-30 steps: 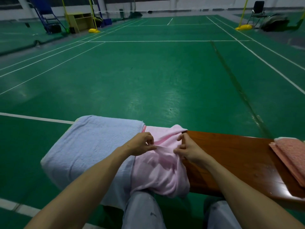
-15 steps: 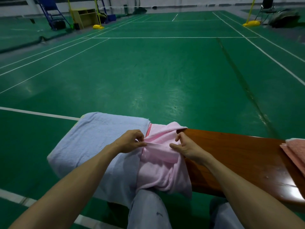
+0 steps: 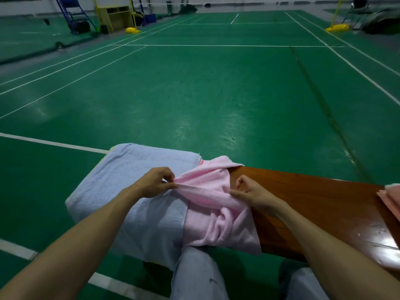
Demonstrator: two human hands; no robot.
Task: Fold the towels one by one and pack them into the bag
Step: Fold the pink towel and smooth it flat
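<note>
Pale denim covers my knees (image 3: pixel 199 273) at the bottom of the view, and both bare forearms reach forward above them. My left hand (image 3: pixel 154 182) is knuckles-up and pinches a raised fold of the pink towel (image 3: pixel 207 204) between thumb and fingers (image 3: pixel 168 175). My right hand (image 3: pixel 252 194) grips the other end of that fold, with the thumb laid on it and the fingers curled above. The fold runs taut between my two hands. Below it the towel hangs crumpled over the near edge of the wooden table (image 3: pixel 324 204), bunched in soft creases down to my left knee. It overlaps a pale blue towel (image 3: pixel 134 176) draped over the table's left end. A salmon towel (image 3: pixel 391 198) lies at the right edge. Beyond is a green court floor (image 3: pixel 194 94) with white lines.
</note>
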